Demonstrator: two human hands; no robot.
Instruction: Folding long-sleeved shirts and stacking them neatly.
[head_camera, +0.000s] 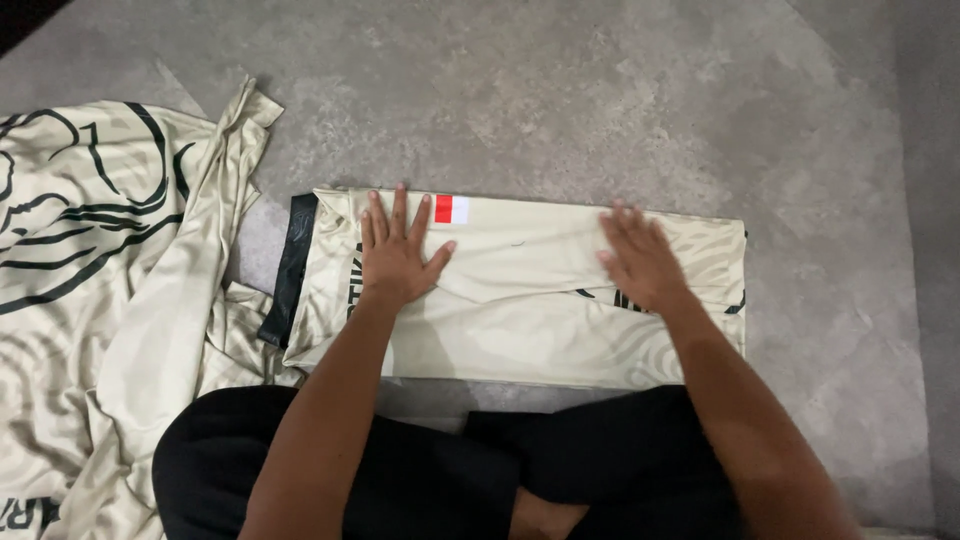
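On folded shirt, flat hands.

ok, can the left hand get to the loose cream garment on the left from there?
Probably yes: the left hand lies flat on the folded jersey, and the loose garment lies directly beside it on the floor, nothing between.

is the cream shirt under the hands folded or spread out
Folded: the cream shirt lies as a neat rectangle with layered edges, left hand and right hand pressed flat on it.
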